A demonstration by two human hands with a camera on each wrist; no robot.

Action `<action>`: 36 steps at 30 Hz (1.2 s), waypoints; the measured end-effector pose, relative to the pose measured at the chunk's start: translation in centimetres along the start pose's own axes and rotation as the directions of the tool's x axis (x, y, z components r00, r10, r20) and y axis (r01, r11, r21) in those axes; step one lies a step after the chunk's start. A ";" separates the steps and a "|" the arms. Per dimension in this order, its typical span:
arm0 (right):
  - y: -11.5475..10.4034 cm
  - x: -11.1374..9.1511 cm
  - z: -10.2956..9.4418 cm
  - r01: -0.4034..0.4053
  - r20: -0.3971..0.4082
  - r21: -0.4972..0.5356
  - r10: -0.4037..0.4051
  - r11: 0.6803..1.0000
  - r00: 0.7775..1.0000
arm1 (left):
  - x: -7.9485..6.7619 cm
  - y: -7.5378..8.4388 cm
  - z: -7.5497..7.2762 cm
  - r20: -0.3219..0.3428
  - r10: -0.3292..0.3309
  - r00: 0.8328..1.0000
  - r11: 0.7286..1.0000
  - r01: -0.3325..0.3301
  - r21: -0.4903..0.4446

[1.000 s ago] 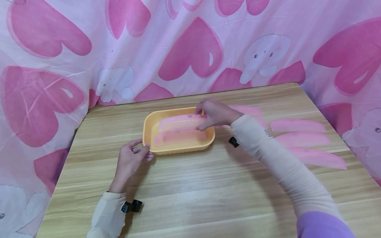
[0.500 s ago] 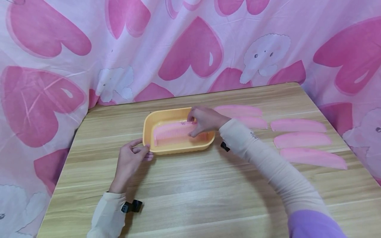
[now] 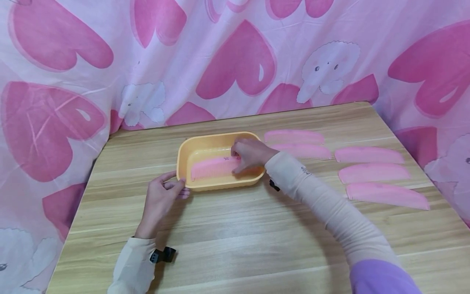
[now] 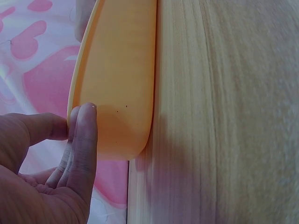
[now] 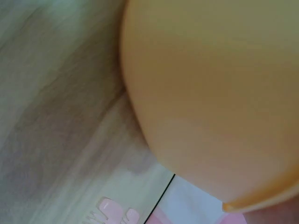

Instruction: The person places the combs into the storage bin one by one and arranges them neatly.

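Observation:
A yellow plastic tray (image 3: pixel 216 187) stands on the wooden table, and a pink comb (image 3: pixel 209 168) lies low inside it, teeth toward the front. My left hand (image 3: pixel 161 200) pinches the tray's front left corner between thumb and fingers; the left wrist view shows those fingers (image 4: pixel 85 126) against the outer wall. Reaching over the right rim, my right hand (image 3: pixel 253 153) grips the comb's right end, which the hand partly hides. The right wrist view is filled mostly by the tray's outer wall (image 5: pixel 201 93), with the hand's grip out of sight there.
Several more pink combs lie flat to the right: two behind my right wrist, such as the far comb (image 3: pixel 293 136), and three in a column farther right, including the nearest comb (image 3: pixel 387 196). A pink heart-patterned curtain (image 3: pixel 235 61) hangs behind the table (image 3: pixel 235 245).
My right hand has moved left and down into the tray, lowering its comb over the comb lying there. The left hand has stayed at the corner.

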State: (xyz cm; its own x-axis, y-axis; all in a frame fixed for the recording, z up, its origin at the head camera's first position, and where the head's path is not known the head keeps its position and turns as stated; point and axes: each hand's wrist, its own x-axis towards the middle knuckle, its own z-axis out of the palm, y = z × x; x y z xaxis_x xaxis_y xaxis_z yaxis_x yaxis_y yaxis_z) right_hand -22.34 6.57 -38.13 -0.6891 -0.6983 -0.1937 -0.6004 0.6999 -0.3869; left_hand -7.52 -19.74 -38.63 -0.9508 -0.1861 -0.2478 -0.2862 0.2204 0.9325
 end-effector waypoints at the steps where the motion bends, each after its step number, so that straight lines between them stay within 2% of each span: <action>1: 0.0 0.1 0.1 -0.001 0.004 -0.011 0.001 1.000 1.000 | 0.0 0.0 0.0 0.000 -0.001 1.000 1.000 0.001 0.000; 16: -0.2 -0.2 0.2 -0.001 0.026 -0.062 0.002 0.998 1.000 | -0.1 0.1 0.0 0.008 -0.002 1.000 1.000 0.002 0.002; 21: -0.2 -1.2 -0.6 0.030 -0.005 -0.022 -0.030 0.999 1.000 | -0.1 0.1 0.0 0.000 -0.009 1.000 1.000 0.009 0.003; 26: 0.1 -2.8 -2.3 0.051 -0.050 0.040 -0.049 0.998 0.998 | -0.2 0.1 0.0 -0.009 -0.013 1.000 1.000 0.013 0.010; 31: 1.1 -5.1 -4.0 0.075 -0.132 0.051 -0.068 0.996 0.989 | -0.1 -0.1 0.1 -0.012 -0.004 1.000 1.000 0.004 0.013; 36: 3.0 -7.8 -5.4 0.030 -0.196 0.080 -0.014 0.996 0.981 | -0.2 -0.1 0.1 0.003 0.013 1.000 1.000 -0.013 -0.021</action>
State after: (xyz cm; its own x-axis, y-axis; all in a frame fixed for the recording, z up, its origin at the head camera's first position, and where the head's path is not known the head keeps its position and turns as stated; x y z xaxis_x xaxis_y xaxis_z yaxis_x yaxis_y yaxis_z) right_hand -20.92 14.94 -32.93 -0.7468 -0.6650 -0.0081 -0.5864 0.6641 -0.4638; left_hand -7.33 -19.63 -38.74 -0.9548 -0.1804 -0.2363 -0.2712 0.2029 0.9409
